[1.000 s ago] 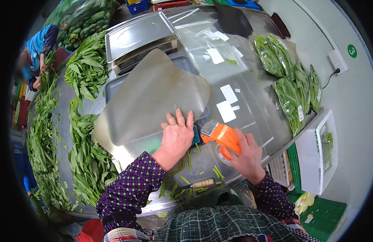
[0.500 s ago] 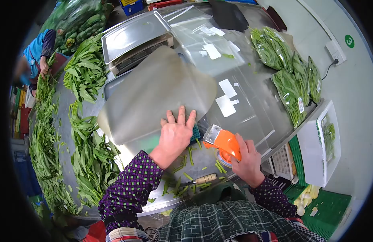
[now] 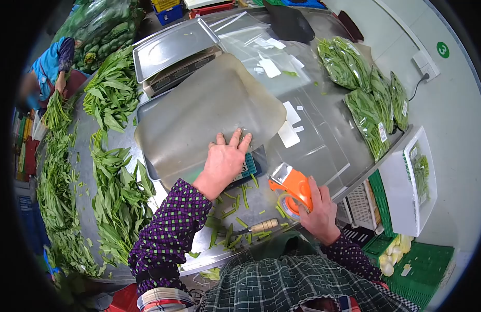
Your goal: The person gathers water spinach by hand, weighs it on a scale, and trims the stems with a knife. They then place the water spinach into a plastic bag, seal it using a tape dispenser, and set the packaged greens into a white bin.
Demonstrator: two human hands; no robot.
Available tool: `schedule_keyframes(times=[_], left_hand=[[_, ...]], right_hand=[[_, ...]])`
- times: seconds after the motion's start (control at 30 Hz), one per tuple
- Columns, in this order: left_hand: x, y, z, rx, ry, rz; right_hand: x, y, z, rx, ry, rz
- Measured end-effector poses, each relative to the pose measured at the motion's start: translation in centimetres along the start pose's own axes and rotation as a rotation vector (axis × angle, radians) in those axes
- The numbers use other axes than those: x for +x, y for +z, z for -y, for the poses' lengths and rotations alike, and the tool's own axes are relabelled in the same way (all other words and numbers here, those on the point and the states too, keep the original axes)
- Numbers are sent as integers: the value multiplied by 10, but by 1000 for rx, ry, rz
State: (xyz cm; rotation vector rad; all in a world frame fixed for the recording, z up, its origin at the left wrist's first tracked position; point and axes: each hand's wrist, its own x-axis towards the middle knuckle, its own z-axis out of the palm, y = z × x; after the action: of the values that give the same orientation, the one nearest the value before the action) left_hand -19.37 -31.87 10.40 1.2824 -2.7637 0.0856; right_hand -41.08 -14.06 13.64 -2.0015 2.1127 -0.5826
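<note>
My left hand point(image 3: 225, 160) lies flat with fingers spread on a grey, translucent sheet point(image 3: 209, 112). The sheet covers a tray, and a scale keypad point(image 3: 247, 169) shows beside my hand. My right hand point(image 3: 319, 212) is wrapped round an orange tape dispenser point(image 3: 296, 186), held low over the metal table. Below it lies a knife with a wooden handle point(image 3: 263, 225), among cut green stem pieces point(image 3: 245, 196). White labels point(image 3: 288, 134) lie to the right of the sheet.
Leafy greens point(image 3: 118, 203) cover the left side. A scale with a metal tray point(image 3: 175, 49) stands behind. Bagged greens point(image 3: 368, 112) lie at the right, above a white foam box point(image 3: 404, 192). A co-worker point(image 3: 53, 67) handles greens at the far left.
The sheet has shifted slightly right under my left hand, showing more of the keypad. The dispenser in my right hand has moved slightly right. The co-worker's bunch of greens hangs lower.
</note>
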Motion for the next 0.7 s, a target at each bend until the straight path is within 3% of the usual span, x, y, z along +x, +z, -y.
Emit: schedule_keyframes(times=[0.2,0.23,0.3,0.37,0.6,0.7], left_hand=[[-2,-20,-22,-15,5,-123],[-2,-29,-31,-12,31,-123],[0,-47,-55,24,47,-307],[1,-47,-89,1,79,-313],[17,8,-246,-82,330,-201],[23,64,-296,-64,384,-7]], right_hand=[[-8,-19,-1,-70,33,-5],[-9,-27,-3,-62,0,-42],[-23,-47,-15,-56,-21,-115],[-49,-63,-40,-118,-15,-186],[-163,-88,-118,-283,207,-234],[-199,-68,-150,-298,369,-188]])
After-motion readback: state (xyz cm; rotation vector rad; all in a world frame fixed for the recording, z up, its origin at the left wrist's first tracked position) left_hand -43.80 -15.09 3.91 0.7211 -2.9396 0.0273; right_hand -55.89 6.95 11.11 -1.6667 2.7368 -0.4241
